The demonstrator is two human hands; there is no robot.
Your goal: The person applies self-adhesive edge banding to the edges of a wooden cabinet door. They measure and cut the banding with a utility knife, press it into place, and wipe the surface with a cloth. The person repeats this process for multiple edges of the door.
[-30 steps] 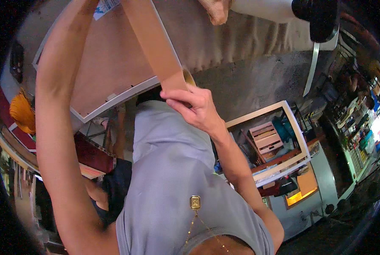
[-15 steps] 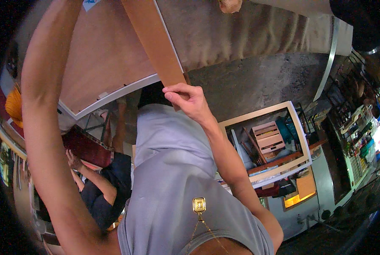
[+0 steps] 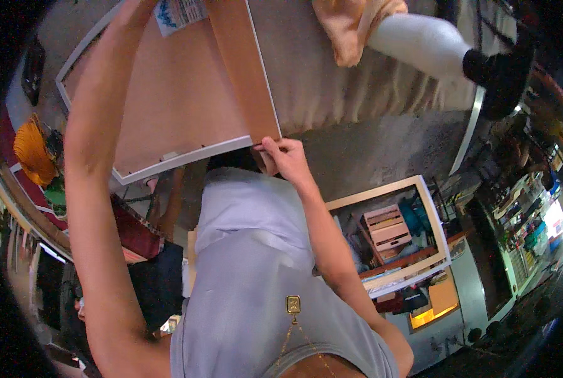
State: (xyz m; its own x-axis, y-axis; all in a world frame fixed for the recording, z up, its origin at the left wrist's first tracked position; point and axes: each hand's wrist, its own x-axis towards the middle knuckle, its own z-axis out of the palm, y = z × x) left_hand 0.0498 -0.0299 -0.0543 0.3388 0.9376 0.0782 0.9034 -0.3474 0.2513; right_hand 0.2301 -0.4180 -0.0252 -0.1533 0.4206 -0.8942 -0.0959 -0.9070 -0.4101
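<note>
We see a plain tan-brown board [image 3: 243, 69] beside a pinkish-tan panel [image 3: 174, 101] edged in a white frame [image 3: 187, 156]. Our sleeveless top [image 3: 256, 264] is pale lavender-grey, with a small gold pendant [image 3: 293, 305] on it. A cloth [image 3: 351, 25] above is orange-yellow, and a slatted crate [image 3: 387, 230] lower right is pale pink.
</note>
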